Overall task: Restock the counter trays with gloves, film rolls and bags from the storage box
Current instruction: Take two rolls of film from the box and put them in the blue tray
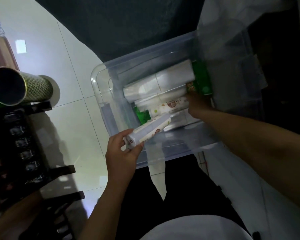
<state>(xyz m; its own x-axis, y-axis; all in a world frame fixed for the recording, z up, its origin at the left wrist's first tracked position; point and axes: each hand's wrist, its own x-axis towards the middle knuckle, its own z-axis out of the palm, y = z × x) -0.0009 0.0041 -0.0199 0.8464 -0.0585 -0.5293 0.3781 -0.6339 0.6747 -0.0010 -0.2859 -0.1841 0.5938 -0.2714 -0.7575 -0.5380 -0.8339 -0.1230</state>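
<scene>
The view was dim and soft; pale glare lay on the floor tiles (73, 108), edges bent by wide-angle distortion.

A single head-worn camera looks steeply down from above the person's own torso and legs, facing forward over the clear storage box (145, 101) on the tiled floor (73, 118). It sits close, both forearms reaching in from the lower edge; wide-angle bending curves the frame's edges.
</scene>
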